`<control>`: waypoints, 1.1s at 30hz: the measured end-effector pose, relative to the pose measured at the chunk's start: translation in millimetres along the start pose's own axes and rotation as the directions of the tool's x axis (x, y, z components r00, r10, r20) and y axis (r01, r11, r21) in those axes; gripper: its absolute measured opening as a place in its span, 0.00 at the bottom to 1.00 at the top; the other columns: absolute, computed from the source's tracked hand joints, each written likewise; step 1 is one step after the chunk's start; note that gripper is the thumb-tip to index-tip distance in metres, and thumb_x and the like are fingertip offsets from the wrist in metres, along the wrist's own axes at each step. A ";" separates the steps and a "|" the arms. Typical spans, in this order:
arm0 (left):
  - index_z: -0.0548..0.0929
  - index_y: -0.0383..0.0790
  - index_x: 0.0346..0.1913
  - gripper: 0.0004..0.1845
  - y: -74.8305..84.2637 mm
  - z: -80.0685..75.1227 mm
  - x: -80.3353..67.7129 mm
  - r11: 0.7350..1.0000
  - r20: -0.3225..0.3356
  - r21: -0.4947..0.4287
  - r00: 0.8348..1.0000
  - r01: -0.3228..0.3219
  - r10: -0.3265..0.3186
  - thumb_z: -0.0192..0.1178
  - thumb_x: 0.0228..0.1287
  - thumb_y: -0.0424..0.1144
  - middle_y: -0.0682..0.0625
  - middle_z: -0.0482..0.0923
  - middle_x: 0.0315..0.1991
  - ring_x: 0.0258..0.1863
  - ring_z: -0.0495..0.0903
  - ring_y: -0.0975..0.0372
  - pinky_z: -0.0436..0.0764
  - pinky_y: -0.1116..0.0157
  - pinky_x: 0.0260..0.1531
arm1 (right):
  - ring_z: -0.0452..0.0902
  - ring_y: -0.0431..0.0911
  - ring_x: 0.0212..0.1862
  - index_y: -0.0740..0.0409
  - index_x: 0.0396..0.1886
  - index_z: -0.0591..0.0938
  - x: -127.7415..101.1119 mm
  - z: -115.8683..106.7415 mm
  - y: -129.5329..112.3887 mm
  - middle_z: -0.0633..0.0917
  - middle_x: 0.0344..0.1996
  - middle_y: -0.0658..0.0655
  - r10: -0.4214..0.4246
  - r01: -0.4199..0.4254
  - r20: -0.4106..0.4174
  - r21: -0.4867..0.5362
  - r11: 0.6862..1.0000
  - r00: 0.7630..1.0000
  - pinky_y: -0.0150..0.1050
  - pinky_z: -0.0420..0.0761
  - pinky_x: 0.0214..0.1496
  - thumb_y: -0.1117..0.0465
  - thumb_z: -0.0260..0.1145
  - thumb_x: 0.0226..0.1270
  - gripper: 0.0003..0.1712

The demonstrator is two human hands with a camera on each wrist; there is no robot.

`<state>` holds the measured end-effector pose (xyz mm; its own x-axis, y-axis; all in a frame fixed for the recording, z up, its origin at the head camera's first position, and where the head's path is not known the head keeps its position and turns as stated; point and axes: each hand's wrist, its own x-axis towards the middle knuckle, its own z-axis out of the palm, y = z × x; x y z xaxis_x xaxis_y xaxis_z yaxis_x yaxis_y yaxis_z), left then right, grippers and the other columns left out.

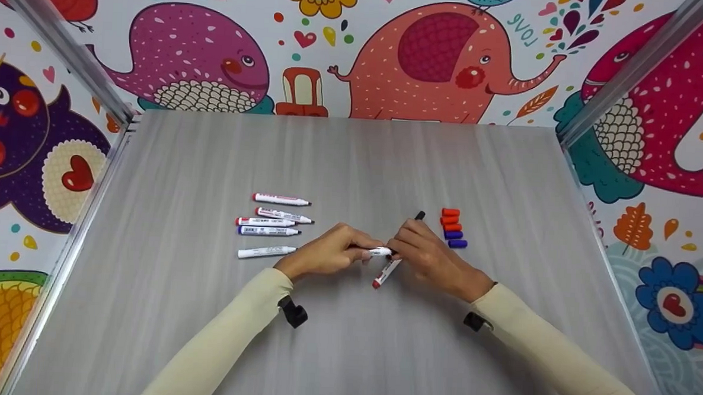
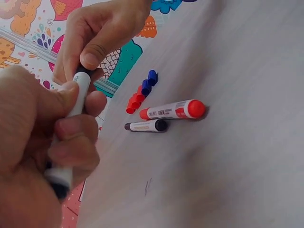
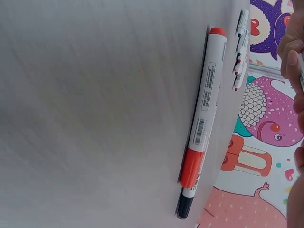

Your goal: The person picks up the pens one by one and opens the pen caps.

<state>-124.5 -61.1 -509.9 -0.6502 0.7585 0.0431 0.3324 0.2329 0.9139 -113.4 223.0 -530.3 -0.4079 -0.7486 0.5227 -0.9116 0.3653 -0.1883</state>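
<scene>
— Both hands meet mid-frame: left hand (image 1: 331, 253) grips a marker (image 1: 380, 251), right hand (image 1: 423, 254) pinches what looks like its cap.
— Risk?
— Cap (image 2: 84, 69) going on crooked, or ink on fingers.

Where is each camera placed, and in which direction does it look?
Head: above the grey table, looking forward and down; both sleeves, left hand and right hand holding one marker.
Left wrist: behind the left hand, facing across the table towards the loose caps; both hands show.
Right wrist: low over the table, facing the red-capped marker; only finger edges show.
Shared: the red-capped marker appears in all views.
</scene>
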 end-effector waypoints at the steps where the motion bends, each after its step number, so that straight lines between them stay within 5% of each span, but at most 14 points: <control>1: 0.88 0.38 0.67 0.21 -0.8 -2.2 -2.7 1.000 -0.009 -0.029 1.000 0.011 -0.011 0.59 0.78 0.23 0.42 0.88 0.36 0.29 0.71 0.68 0.69 0.69 0.31 | 0.74 0.50 0.48 0.61 0.50 0.87 -1.2 -2.0 2.9 0.83 0.41 0.53 -0.008 0.008 -0.027 0.009 1.000 1.000 0.42 0.75 0.54 0.71 0.76 0.70 0.11; 5: 0.88 0.37 0.67 0.19 -2.6 -9.2 -13.6 0.993 -0.073 -0.108 0.996 0.036 -0.044 0.62 0.79 0.26 0.43 0.92 0.42 0.34 0.79 0.66 0.73 0.69 0.35 | 0.76 0.51 0.47 0.64 0.51 0.90 -8.3 -11.2 14.1 0.86 0.41 0.54 -0.015 0.020 -0.164 0.029 0.999 0.986 0.41 0.76 0.52 0.71 0.80 0.64 0.15; 9: 0.89 0.38 0.67 0.18 -3.9 -11.0 -18.4 0.995 -0.136 -0.073 0.988 0.061 -0.070 0.66 0.79 0.31 0.44 0.93 0.46 0.37 0.81 0.65 0.74 0.70 0.35 | 0.77 0.52 0.46 0.64 0.55 0.91 -14.6 -15.3 20.1 0.88 0.43 0.56 0.010 -0.004 -0.233 0.028 1.000 0.972 0.43 0.77 0.54 0.69 0.83 0.59 0.22; 19: 0.92 0.36 0.50 0.09 -12.0 -4.6 -24.3 0.990 -0.252 0.130 0.968 0.056 -0.021 0.74 0.70 0.29 0.49 0.92 0.42 0.42 0.86 0.62 0.82 0.61 0.47 | 0.77 0.49 0.45 0.63 0.54 0.92 -28.9 -9.7 14.4 0.91 0.47 0.54 0.147 -0.125 -0.204 0.117 0.985 0.968 0.36 0.76 0.50 0.76 0.86 0.49 0.29; 26: 0.94 0.37 0.48 0.09 -19.0 -3.7 -33.8 0.976 -0.290 0.216 0.957 0.035 0.030 0.76 0.68 0.27 0.49 0.87 0.42 0.44 0.84 0.58 0.83 0.50 0.49 | 0.78 0.49 0.47 0.62 0.57 0.91 -35.7 -7.1 12.3 0.91 0.49 0.54 0.180 -0.154 -0.164 0.156 0.976 0.970 0.32 0.77 0.52 0.73 0.82 0.61 0.24; 33: 0.93 0.35 0.51 0.10 -22.6 -5.2 -44.5 0.968 -0.325 0.248 0.944 0.035 0.049 0.75 0.68 0.27 0.47 0.89 0.45 0.46 0.85 0.55 0.83 0.47 0.51 | 0.80 0.49 0.50 0.64 0.55 0.91 -44.3 -4.7 13.7 0.84 0.49 0.59 0.212 -0.192 -0.135 0.147 0.970 0.968 0.32 0.78 0.51 0.80 0.83 0.54 0.27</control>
<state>-106.6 -103.3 -530.4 -0.8199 0.5301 0.2163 0.4681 0.4032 0.7863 -107.6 263.8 -552.2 -0.5818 -0.5723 0.5779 -0.8133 0.4169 -0.4059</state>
